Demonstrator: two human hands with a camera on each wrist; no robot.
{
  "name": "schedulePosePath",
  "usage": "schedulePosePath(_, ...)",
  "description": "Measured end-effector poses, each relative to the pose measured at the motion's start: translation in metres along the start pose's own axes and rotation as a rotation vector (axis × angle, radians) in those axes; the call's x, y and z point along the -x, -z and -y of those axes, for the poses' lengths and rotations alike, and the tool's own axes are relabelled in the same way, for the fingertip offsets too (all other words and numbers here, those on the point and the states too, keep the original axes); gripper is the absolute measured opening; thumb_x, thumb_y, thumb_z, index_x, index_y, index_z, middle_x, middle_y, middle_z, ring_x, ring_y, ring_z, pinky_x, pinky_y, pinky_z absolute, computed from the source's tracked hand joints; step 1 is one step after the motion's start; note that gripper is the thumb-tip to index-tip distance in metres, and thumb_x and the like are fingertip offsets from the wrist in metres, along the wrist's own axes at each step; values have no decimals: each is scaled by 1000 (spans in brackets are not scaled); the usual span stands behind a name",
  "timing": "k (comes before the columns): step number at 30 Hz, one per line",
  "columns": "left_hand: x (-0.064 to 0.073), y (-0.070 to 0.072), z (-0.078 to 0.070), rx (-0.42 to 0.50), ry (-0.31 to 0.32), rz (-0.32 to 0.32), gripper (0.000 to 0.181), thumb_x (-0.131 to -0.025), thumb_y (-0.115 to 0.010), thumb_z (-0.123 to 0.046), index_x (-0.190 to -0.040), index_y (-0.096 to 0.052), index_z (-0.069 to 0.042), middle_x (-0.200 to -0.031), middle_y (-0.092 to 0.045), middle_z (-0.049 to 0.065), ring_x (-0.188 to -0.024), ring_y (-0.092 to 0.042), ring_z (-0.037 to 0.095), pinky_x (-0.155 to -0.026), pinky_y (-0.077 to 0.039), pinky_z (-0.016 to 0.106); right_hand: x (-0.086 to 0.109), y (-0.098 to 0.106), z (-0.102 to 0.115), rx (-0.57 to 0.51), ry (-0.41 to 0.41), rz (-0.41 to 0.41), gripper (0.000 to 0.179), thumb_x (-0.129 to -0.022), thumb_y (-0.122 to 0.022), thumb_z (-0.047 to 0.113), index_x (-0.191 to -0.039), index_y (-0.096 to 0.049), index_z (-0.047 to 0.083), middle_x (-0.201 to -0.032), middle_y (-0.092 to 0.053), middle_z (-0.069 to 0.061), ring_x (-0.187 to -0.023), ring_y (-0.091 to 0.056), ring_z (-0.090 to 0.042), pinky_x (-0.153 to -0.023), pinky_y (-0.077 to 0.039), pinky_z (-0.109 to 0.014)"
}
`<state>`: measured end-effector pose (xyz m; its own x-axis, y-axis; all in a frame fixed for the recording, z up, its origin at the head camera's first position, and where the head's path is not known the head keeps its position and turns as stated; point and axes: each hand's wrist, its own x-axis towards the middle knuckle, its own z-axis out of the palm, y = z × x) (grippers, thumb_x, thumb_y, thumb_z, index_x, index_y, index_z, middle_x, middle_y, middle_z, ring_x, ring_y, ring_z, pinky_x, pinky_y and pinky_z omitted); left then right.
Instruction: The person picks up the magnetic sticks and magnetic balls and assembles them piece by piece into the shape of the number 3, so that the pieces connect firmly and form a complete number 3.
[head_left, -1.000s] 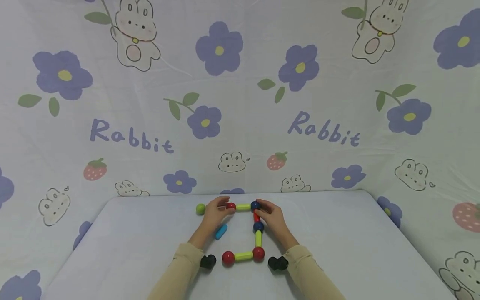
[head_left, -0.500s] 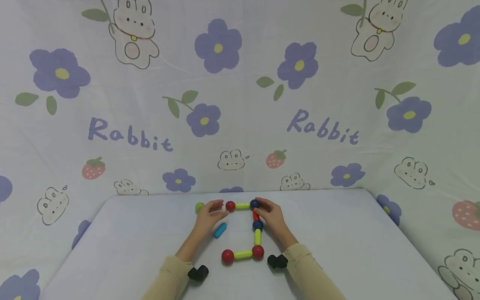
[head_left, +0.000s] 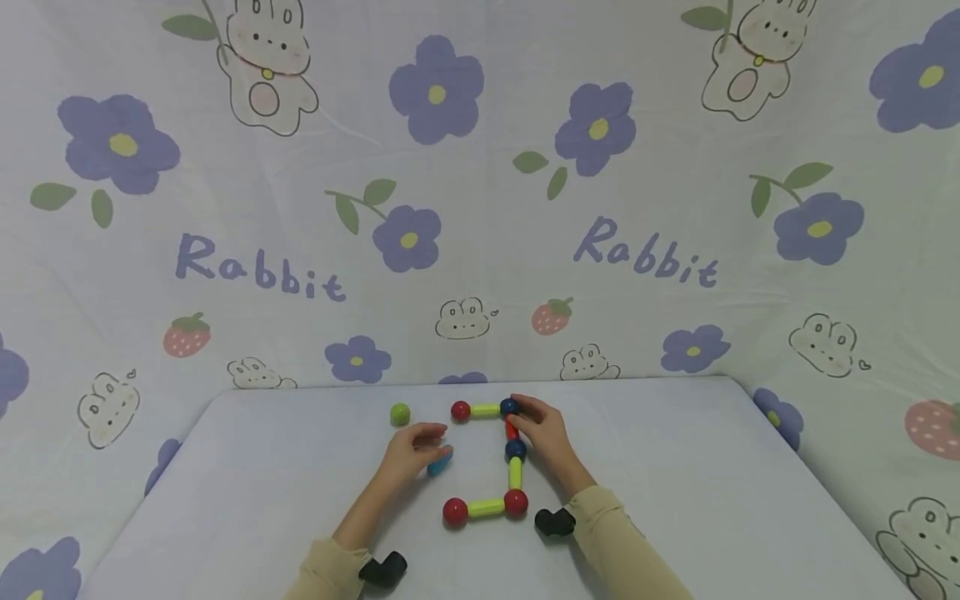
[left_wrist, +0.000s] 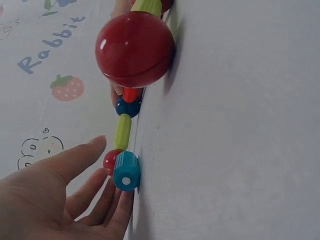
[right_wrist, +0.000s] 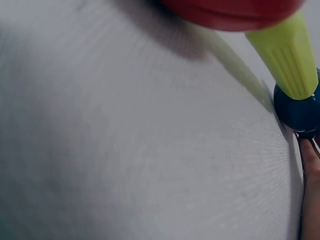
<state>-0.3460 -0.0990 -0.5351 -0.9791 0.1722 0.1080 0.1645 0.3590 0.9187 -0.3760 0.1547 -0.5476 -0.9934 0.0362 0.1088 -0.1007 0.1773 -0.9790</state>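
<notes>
Magnetic balls and rods form a chain on the white table. My right hand (head_left: 546,432) pinches the dark blue ball (head_left: 509,407) at its far right corner between thumb and index finger. From there a red rod (head_left: 512,429) leads to a second dark blue ball (head_left: 515,449). A yellow-green rod (head_left: 485,410) joins the pinched ball to a red ball (head_left: 461,411). My left hand (head_left: 408,452), thumb and fingers apart, hovers beside a loose blue rod (left_wrist: 127,171), partly hidden by the thumb in the head view. Whether they touch I cannot tell.
A lone green ball (head_left: 400,414) lies at the far left of the chain. Nearer me, two red balls (head_left: 455,512) and yellow-green rods (head_left: 486,507) make the chain's front corner. Black wrist cameras (head_left: 555,522) sit at both cuffs. A rabbit-print cloth (head_left: 465,250) hangs behind the table.
My left hand has let go of the far red ball and drawn back toward me and left, over to the blue rod. The right hand keeps its place on the dark blue ball.
</notes>
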Motion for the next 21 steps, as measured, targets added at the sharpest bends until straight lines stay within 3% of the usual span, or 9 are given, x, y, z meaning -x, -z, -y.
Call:
schedulePosePath(6,8,1,2,-46,18,30,41,-80,-78,-10,-118,-65,0,-113,-69,19,-103,-68,31,-87,-57,33,-1,-1,-1,24,-17,-12,45,-90,-68,8,-134,-57,6,-140,-57,-15,-132,-53,-30,-107,-45,-38)
schedulePosePath(10,13,2,2,-75,10,45,43,-79,-79,-10,-118,-64,1,-113,-69,20,-103,-69,31,-85,-58,31,6,0,11,25,-6,8,46,-91,-66,6,-135,-55,1,-140,-55,-20,-132,-52,-35,-107,-45,-41)
schedulePosePath(15,16,3,3,-122,12,41,40,-78,-81,-8,-113,-66,-1,-112,-69,17,-102,-70,28,-85,-58,31,16,2,30,31,1,32,47,-91,-65,4,-135,-53,-3,-140,-54,-23,-132,-51,-37,-107,-45,-42)
schedulePosePath(21,17,3,1,-157,25,21,34,-78,-79,-6,-109,-67,-2,-109,-69,14,-99,-69,24,-84,-58,32,20,3,36,21,-7,36,47,-91,-64,5,-136,-52,-3,-141,-53,-22,-133,-50,-35,-108,-44,-40)
